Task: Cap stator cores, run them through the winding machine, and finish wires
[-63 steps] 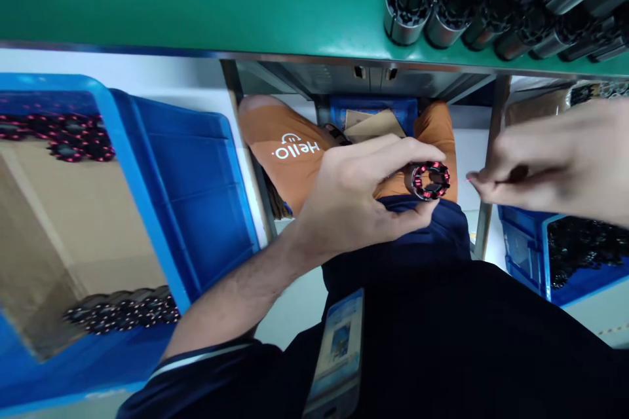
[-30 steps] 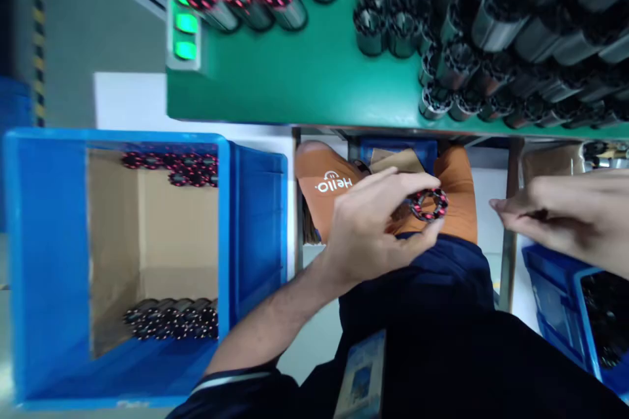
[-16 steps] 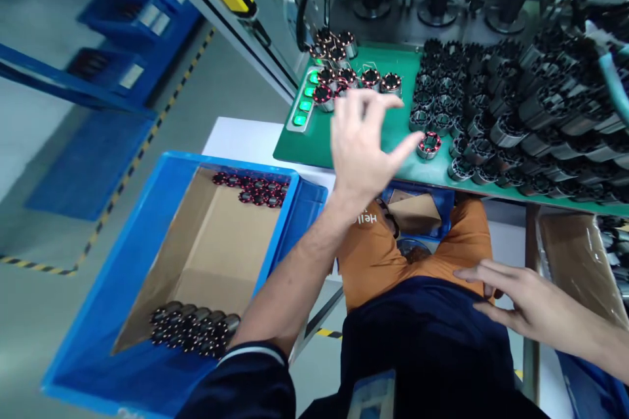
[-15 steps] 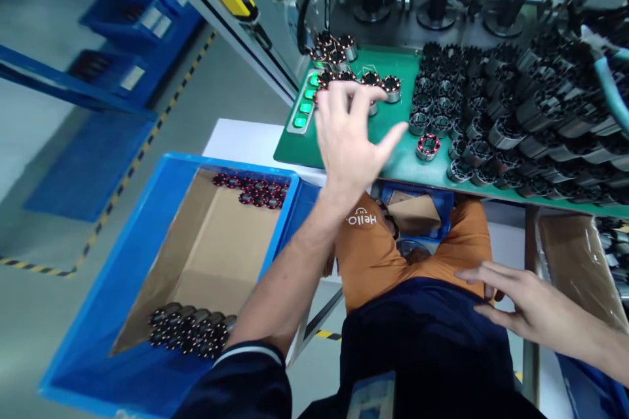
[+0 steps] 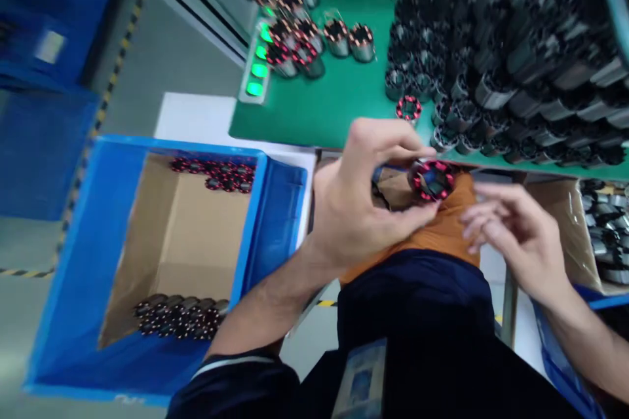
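My left hand (image 5: 354,193) pinches a motor stator (image 5: 420,178) with red-ended windings between thumb and fingers, just off the bench's front edge. The stator's open end faces up. To its right, my right hand (image 5: 523,236) hovers with bent, parted fingers, slightly blurred and holding nothing; it is apart from the stator. Another red-wound stator (image 5: 409,109) stands on the green mat (image 5: 334,101), behind the held one. Farther left on the mat, several copper-wound stators (image 5: 362,42) stand beside a few red-topped ones (image 5: 305,55).
Dark stator cores (image 5: 496,90) crowd the bench's right side in stacks. Green-lit buttons (image 5: 259,70) line the mat's left edge. At lower left, a blue bin (image 5: 71,262) with cardboard holds stators in two groups. A cardboard-lined box (image 5: 555,209) with metal parts sits at right.
My left hand has drawn back from the stator cluster toward my lap, now holding a red-wound stator. My right hand has risen toward it. The view has shifted.
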Tool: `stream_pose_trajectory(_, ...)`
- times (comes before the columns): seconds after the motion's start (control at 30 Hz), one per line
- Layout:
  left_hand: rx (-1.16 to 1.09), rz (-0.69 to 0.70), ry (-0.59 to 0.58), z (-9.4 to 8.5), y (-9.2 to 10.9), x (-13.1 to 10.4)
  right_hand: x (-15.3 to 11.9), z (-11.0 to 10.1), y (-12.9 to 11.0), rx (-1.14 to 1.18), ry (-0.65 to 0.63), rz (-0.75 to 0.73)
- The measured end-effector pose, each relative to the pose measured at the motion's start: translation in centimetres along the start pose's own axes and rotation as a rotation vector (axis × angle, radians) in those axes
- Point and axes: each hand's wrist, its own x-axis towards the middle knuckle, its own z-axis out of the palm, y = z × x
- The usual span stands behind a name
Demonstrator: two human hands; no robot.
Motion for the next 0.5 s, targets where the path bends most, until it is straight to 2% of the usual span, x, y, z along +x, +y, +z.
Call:
stream_pose_trajectory(0.03,-0.075,-0.041,-0.031,0.6,1.6,-0.9,0.5,0.4,-0.5,0.127,-0.002,0.034)
stream_pose_trajectory(0.1,-0.138,-0.111,-0.087,1.6,3.1,-2.1,1.5,1.1,-1.4,0.277,-0.083,0.104)
stream_pose_trajectory(0.17,-0.142,-0.127,-0.116,2.0,3.0,-3.0,2.1,1.5,-2.0,0.283,-0.147,0.173)
stream_pose_trajectory(0.23,-0.132,-0.102,-0.149,1.7,2.1,-3.5,2.3,1.5,-2.2,0.245,-0.158,0.223)
stream_pose_trajectory(0.33,-0.008,0.013,-0.188,0.3,0.9,-3.6,2.4,1.1,-2.4,0.232,-0.158,0.253)
stream_pose_trajectory(0.5,0.285,0.356,-0.098,-1.3,0.1,-2.9,2.5,0.9,-2.6,0.258,-0.166,0.281)
